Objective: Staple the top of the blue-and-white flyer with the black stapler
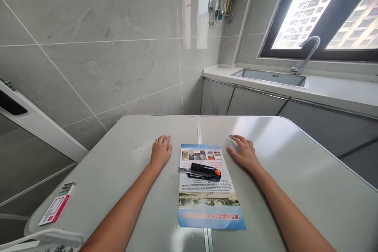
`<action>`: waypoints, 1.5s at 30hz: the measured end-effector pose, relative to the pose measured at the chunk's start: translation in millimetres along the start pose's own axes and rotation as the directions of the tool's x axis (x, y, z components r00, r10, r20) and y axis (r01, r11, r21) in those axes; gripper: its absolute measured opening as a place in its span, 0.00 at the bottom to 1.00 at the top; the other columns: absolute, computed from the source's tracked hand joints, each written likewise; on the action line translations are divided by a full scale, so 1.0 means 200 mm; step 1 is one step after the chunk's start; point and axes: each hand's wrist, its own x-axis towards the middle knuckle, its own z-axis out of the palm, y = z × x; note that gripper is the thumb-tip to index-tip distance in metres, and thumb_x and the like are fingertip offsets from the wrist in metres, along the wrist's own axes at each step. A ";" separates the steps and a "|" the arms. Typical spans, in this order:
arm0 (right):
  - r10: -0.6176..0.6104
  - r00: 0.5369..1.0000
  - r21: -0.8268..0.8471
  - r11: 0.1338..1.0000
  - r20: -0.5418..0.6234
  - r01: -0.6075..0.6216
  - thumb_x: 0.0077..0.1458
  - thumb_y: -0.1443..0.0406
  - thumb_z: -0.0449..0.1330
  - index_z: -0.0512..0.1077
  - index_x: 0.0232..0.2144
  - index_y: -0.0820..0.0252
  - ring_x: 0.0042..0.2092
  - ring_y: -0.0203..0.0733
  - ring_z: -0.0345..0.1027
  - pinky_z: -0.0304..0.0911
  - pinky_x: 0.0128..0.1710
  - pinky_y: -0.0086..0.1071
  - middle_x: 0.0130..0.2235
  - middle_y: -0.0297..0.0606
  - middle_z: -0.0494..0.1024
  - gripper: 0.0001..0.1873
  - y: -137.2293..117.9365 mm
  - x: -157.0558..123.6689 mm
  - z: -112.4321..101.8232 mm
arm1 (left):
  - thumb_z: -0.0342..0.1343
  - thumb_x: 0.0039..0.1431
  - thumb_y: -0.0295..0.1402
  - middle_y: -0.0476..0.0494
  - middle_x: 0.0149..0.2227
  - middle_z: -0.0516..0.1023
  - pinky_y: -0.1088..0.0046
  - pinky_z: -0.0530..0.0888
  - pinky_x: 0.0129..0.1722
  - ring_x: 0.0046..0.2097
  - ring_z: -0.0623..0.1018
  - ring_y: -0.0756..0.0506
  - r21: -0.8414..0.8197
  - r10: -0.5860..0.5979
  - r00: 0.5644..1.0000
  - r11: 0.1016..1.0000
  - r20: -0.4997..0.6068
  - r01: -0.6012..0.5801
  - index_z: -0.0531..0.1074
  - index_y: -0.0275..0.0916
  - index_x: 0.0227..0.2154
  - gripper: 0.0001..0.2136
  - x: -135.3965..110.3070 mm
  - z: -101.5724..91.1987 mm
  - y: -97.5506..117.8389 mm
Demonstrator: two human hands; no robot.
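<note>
A printed flyer [206, 201] lies flat in the middle of a grey folding table [295, 173]. A black utility knife with an orange end [202, 171] rests across the flyer's upper half. My left hand [161, 151] lies flat on the table just left of the flyer, fingers stretched out, holding nothing. My right hand [242, 151] lies flat just right of the flyer, fingers spread, also holding nothing. Neither hand touches the knife.
A small red and white card [56, 205] sits at the table's near left corner. Behind the table runs a white counter with a sink [270, 76] and a tap [307, 53] under a window. Tiled wall stands to the left.
</note>
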 end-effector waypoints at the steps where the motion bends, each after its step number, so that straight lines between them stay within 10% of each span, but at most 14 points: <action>1: 0.014 1.000 -0.027 1.000 0.018 -0.014 0.62 0.48 0.55 0.69 0.61 0.51 0.63 0.64 0.57 0.63 0.55 0.59 0.66 0.43 0.68 0.29 0.01 0.00 0.01 | 0.51 0.68 0.30 0.35 0.62 0.73 0.55 0.70 0.56 0.61 0.71 0.34 0.004 0.008 1.000 1.000 0.017 -0.008 0.74 0.41 0.58 0.18 0.00 0.01 0.00; 12: 0.007 0.998 -0.142 0.990 0.062 0.002 0.65 0.49 0.53 0.70 0.60 0.52 0.64 0.65 0.57 0.59 0.56 0.63 0.67 0.45 0.68 0.26 0.01 0.01 0.05 | 0.51 0.65 0.21 0.42 0.40 0.78 0.62 0.71 0.45 0.43 0.76 0.40 -0.116 0.062 0.998 0.991 0.019 -0.060 0.72 0.41 0.38 0.09 0.00 -0.03 0.02; 21: -0.260 0.922 0.238 0.913 -0.287 0.331 0.67 0.59 0.57 0.76 0.42 0.54 0.49 0.53 0.68 0.67 0.50 0.50 0.45 0.44 0.77 0.10 -0.23 -0.04 -0.07 | 0.45 0.71 0.24 0.44 0.41 0.78 0.65 0.72 0.45 0.44 0.76 0.42 -0.291 0.121 0.991 0.948 -0.055 -0.131 0.70 0.43 0.44 0.10 -0.02 -0.03 0.08; 27: -0.650 0.760 0.391 0.696 -0.015 0.602 0.70 0.61 0.55 0.74 0.49 0.54 0.48 0.49 0.70 0.68 0.49 0.46 0.46 0.45 0.78 0.10 -0.46 -0.17 -0.14 | 0.44 0.65 0.15 0.44 0.42 0.76 0.64 0.72 0.47 0.45 0.74 0.42 -0.289 0.194 0.981 0.938 -0.013 -0.189 0.72 0.44 0.49 0.19 -0.04 -0.02 0.10; 32: -0.704 0.672 0.406 0.697 0.230 0.591 0.65 0.53 0.62 0.68 0.58 0.56 0.53 0.52 0.71 0.67 0.54 0.46 0.53 0.47 0.78 0.24 -0.60 -0.24 -0.15 | 0.44 0.69 0.19 0.43 0.43 0.74 0.65 0.75 0.47 0.45 0.76 0.44 -0.385 0.152 0.988 0.911 -0.013 -0.146 0.73 0.43 0.49 0.17 -0.04 -0.01 0.10; 45: -0.599 0.798 0.207 0.774 -0.066 0.599 0.68 0.63 0.57 0.67 0.58 0.56 0.43 0.51 0.73 0.69 0.43 0.45 0.45 0.46 0.81 0.18 -0.54 -0.24 -0.09 | 0.47 0.75 0.33 0.42 0.46 0.78 0.58 0.72 0.54 0.50 0.74 0.41 -0.425 0.225 0.966 0.868 -0.125 -0.257 0.73 0.43 0.52 0.11 -0.07 -0.13 0.18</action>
